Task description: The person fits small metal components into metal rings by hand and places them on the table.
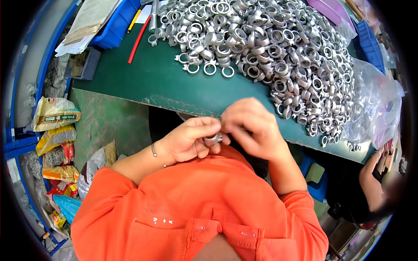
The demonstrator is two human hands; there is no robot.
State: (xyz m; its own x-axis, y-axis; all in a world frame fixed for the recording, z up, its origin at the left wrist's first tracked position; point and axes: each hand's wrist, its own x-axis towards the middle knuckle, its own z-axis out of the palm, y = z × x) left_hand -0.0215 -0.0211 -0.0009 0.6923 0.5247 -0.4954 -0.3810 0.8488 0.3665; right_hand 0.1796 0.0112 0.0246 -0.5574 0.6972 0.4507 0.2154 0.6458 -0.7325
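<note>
ring (213,140): in left hand (185,138), between thumb and curled fingers, near the tips
left fingers: narrow, holding ring
right hand (252,127): blurred, just beside ring; can't tell finger spread or contact
pile (261,41): on green table (143,85), beyond both hands

upper left: blue bin (114,31), worn papers (89,21) over it; grey box (91,65) below. red stick (139,40), yellow stick (134,21) on green tabletop (126,80). left edge: blue rack (21,142), printed sack (55,115). upper right: purple bin (329,11), blue crate (370,47). right: clear plastic bag (378,93). lower right: another person's arm (370,185).
</note>
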